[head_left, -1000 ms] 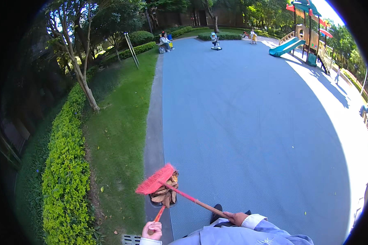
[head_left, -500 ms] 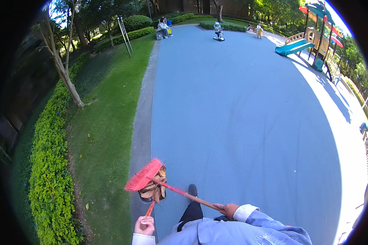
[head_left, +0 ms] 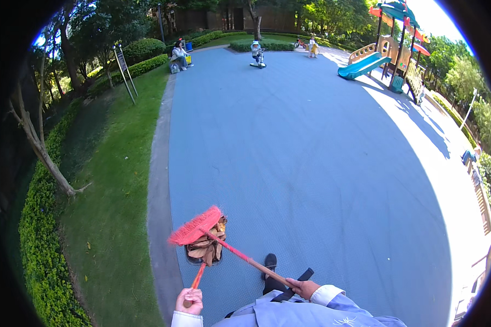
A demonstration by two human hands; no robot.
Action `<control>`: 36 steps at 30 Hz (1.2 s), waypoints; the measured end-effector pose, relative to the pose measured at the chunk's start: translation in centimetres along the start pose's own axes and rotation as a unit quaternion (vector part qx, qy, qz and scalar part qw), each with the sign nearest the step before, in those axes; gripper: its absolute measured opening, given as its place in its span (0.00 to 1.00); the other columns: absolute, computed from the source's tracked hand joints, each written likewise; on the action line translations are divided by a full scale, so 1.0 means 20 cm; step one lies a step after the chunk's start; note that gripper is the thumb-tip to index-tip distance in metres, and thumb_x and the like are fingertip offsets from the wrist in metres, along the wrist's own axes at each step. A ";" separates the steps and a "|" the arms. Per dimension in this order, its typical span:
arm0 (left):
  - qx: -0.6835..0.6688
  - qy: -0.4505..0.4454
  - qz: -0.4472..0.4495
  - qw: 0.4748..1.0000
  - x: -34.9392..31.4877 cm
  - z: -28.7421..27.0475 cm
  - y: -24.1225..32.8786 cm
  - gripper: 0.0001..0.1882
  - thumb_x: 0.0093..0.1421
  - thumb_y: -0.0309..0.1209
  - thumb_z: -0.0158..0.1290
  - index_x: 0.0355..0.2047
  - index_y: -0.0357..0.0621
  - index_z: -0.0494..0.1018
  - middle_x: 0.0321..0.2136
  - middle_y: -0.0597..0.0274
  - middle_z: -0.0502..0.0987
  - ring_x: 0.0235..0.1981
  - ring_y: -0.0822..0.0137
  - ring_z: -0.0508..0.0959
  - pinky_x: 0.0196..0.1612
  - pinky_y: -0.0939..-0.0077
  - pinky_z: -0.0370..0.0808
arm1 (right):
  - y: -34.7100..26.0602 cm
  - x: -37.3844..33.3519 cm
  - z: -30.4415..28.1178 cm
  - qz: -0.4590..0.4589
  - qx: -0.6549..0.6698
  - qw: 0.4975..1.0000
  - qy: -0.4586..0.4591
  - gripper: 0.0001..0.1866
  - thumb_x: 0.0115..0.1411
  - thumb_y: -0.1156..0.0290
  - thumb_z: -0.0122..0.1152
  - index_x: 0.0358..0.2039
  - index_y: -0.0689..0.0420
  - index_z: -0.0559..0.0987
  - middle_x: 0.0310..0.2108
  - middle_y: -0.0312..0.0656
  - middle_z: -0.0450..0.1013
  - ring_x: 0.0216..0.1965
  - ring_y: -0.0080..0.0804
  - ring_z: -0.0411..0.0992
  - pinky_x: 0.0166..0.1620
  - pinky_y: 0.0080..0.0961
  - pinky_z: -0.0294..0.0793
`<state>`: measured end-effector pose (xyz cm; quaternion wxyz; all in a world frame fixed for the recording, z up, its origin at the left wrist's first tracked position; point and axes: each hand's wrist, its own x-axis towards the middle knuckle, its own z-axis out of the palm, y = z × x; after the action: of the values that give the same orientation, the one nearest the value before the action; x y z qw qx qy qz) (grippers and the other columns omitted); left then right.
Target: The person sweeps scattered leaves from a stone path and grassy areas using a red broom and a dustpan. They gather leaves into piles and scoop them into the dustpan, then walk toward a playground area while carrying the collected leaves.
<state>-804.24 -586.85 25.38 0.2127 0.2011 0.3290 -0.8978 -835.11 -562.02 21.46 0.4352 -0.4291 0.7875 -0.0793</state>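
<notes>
The left hand [head_left: 189, 301] has its grip closed round the dustpan [head_left: 205, 252] handle; the right hand [head_left: 304, 287] is closed round the broom [head_left: 195, 228] stick. The pan, full of dry leaves [head_left: 208, 246], hangs over the paving [head_left: 311, 163] by the kerb [head_left: 158, 218], the one broom's head resting across it. Beyond: grass [head_left: 114, 180], a hedge [head_left: 41, 261], one sign [head_left: 123, 66], one slide [head_left: 364, 65], and three people far off.

red broom [head_left: 196, 228]; brown leaves [head_left: 206, 249] in dark dustpan [head_left: 204, 254]; blue-grey pavement [head_left: 311, 163]; green grass [head_left: 114, 180].
</notes>
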 end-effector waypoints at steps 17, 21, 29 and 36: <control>-0.050 0.002 0.059 0.997 1.71 1.53 0.26 0.06 0.47 0.19 0.40 0.17 0.39 0.56 0.13 0.65 0.59 0.12 0.75 0.64 0.15 0.86 0.69 | -0.11 1.89 -1.82 -0.080 -0.083 0.993 -0.031 0.24 0.56 0.62 0.42 0.54 0.39 0.55 0.28 0.51 0.71 0.28 0.48 0.70 0.33 0.40 0.68; -0.045 0.013 0.052 0.998 2.22 1.86 0.49 0.05 0.47 0.19 0.41 0.17 0.38 0.57 0.14 0.64 0.60 0.12 0.75 0.63 0.15 0.85 0.70 | -0.06 2.45 -2.06 -0.074 -0.080 0.994 -0.025 0.25 0.55 0.61 0.43 0.54 0.35 0.55 0.27 0.51 0.70 0.28 0.50 0.70 0.33 0.41 0.68; -0.071 0.037 0.035 0.996 3.25 2.78 0.68 0.06 0.46 0.18 0.42 0.17 0.38 0.57 0.13 0.66 0.60 0.12 0.77 0.63 0.15 0.87 0.70 | -0.11 3.20 -2.95 -0.032 -0.073 0.997 -0.017 0.24 0.57 0.59 0.41 0.55 0.36 0.54 0.29 0.51 0.71 0.29 0.47 0.71 0.35 0.37 0.69; -0.025 0.039 -0.018 0.999 4.00 3.60 0.70 0.06 0.49 0.19 0.41 0.18 0.38 0.56 0.13 0.66 0.58 0.13 0.77 0.62 0.13 0.90 0.68 | -0.18 3.72 -3.70 0.008 -0.020 0.999 0.036 0.25 0.56 0.60 0.43 0.55 0.34 0.53 0.29 0.51 0.71 0.30 0.49 0.70 0.34 0.40 0.69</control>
<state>-879.29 -665.23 28.73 0.1882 0.2247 0.3630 -0.8845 -907.49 -638.04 22.42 0.3987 -0.4288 0.8072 -0.0752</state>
